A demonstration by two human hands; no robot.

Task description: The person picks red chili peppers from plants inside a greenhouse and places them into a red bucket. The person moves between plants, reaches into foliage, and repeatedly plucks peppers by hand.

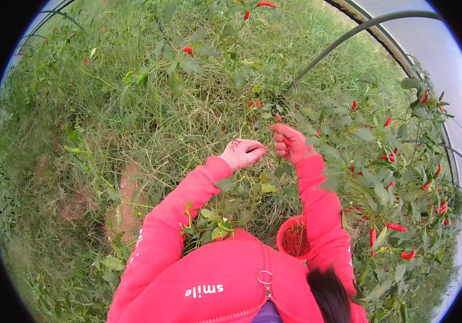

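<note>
My left hand [244, 153] is curled in front of my chest with its fingertips together. A bit of red, apparently a chili pepper, shows at the lower edge of its fingers. Just to its right, my right hand [293, 143] is closed around red chili peppers [287, 142], whose ends poke out between the fingers. Another red chili [278, 118] is just above the right thumb and index finger; whether they touch it I cannot tell. Below my right forearm stands a red bucket [281, 238] holding many small red chilies [295, 240].
Chili plants [392, 177] with ripe red fruit crowd the right side. A tall chili plant [227, 52] rises ahead. Dry and green grass [166, 121] covers the ground. A curved grey tunnel hoop [336, 44] arches at upper right, beside pale plastic sheeting [449, 72].
</note>
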